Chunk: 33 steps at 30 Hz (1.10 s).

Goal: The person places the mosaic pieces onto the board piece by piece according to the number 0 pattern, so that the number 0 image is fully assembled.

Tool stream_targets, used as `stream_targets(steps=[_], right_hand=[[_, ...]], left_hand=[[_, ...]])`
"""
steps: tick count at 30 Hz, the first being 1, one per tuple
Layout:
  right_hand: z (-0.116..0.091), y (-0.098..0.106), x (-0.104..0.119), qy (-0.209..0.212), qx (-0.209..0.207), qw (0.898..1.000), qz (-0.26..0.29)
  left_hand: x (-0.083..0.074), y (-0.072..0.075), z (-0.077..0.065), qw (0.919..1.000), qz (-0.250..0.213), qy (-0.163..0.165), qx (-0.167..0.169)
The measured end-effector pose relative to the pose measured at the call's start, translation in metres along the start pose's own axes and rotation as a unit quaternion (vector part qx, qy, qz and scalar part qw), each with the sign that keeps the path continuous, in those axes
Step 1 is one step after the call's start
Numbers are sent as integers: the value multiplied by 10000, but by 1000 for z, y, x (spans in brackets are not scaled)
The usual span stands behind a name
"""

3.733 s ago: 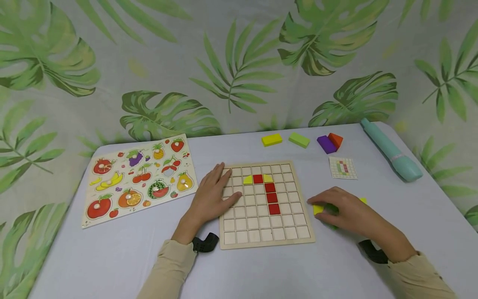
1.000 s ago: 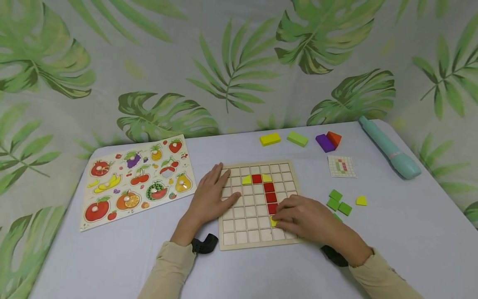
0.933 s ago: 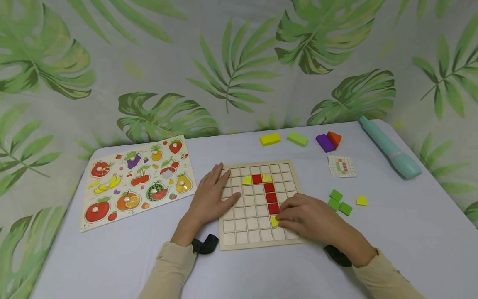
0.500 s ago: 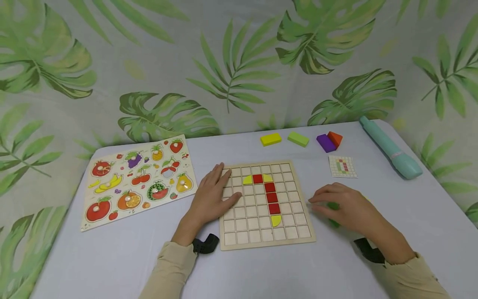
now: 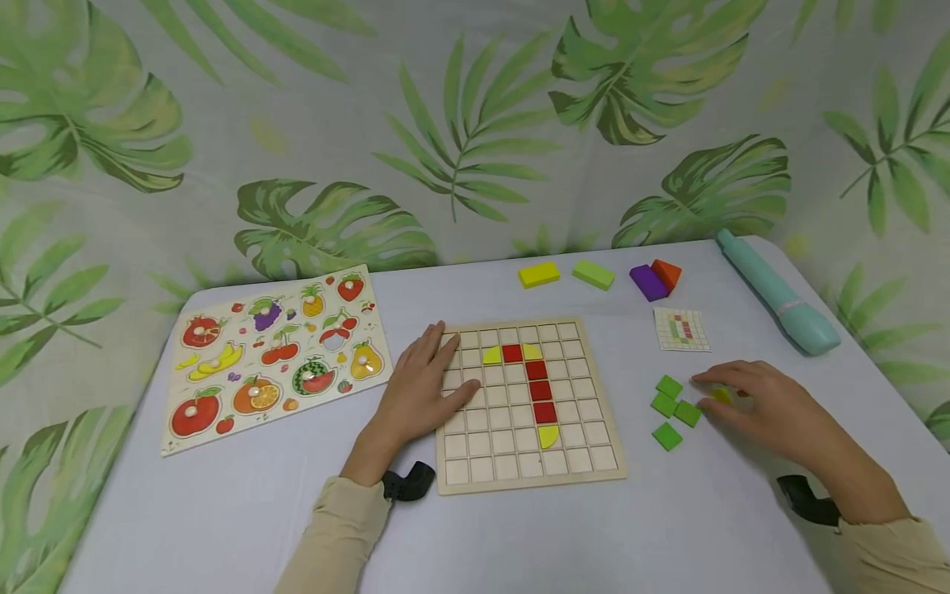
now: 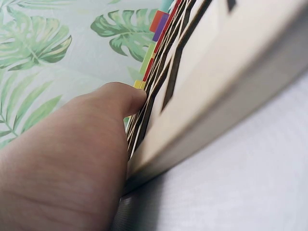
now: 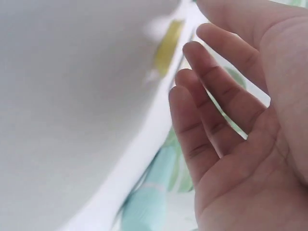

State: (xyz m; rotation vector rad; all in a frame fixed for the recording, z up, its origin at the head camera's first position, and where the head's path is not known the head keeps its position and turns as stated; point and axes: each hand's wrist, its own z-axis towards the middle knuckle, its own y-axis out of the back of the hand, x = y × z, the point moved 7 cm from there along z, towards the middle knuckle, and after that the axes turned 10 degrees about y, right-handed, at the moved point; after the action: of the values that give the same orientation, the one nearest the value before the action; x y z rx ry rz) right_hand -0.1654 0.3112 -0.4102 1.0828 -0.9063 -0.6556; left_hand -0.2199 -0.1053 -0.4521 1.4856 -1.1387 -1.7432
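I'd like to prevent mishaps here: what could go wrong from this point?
The right hand might nudge the green squares close to its thumb when picking up the loose yellow piece. The left hand rests on the grid board; a shift there could slide it and jostle the red squares.

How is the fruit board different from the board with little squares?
The fruit board shows colourful fruit pictures, while the grid board has little squares, some holding red tiles or yellow tiles. The fruit board sits slanted; the grid board sits nearly straight, with the left hand resting on it. Both boards lie on the table.
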Motion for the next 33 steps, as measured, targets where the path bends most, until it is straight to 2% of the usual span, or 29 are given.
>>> stream_targets(steps=[6,10,16,21,28,33], right_hand=[[-9,0,-10,194,-122,9997,-129],[-8,-1,-8,235,-171,9995,-90],[5,-9,6,196,-57,9996,172],[19,-14,18,351,-10,9990,288],[30,-18,22,250,357,9986,290],[37,-17,28,295,252,9985,380]], left_hand=[[1,-1,1,10000,46,26,27],[1,0,1,10000,18,20,1],[1,0,1,10000,-23,38,30],[1,0,0,10000,-58,42,27],[0,1,0,9999,-98,31,36],[1,-1,1,10000,-39,36,34]])
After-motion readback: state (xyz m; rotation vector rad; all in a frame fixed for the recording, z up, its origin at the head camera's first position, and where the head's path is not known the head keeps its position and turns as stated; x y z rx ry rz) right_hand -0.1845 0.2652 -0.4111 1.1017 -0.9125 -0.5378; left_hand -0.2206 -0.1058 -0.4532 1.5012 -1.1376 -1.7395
